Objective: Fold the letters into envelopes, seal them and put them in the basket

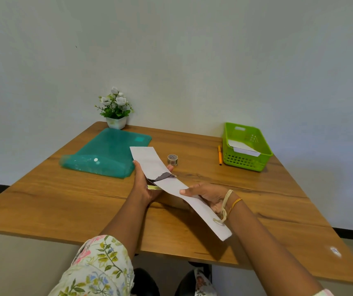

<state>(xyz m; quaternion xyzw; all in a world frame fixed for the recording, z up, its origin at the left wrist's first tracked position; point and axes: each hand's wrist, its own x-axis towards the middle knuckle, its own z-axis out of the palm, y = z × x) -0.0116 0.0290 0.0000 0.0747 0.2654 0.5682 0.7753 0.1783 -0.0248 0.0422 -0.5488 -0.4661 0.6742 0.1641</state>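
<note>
Both hands gripped paper above the wooden table [68, 201]. The left hand [144, 186] was curled around the envelope [147, 160], thumb on the near long edge and fingertips showing past the far edge, palm turned up beneath it. The right hand [206, 194] pinched the folded letter [194, 205], thumb pressed flat on top and fingers tucked underneath, with cords [226, 205] around the wrist.

The envelope angled up and away from the left hand toward the teal folder [107, 154]. The letter ran from the envelope's dark open mouth back toward the person, its near end hanging free past the right wrist (how far its leading end sat inside could not be told). A yellowish strip [153, 187] showed just under the envelope at the left palm.

A roll of tape [172, 160] stood just beyond the left fingertips. Farther right, a pencil [219, 155] lay beside the green basket [246, 163], which held white paper [244, 149]. A potted plant [115, 110] stood at the far edge against the wall, touching the folder's back corner. Nothing lay between the hands and the basket.
</note>
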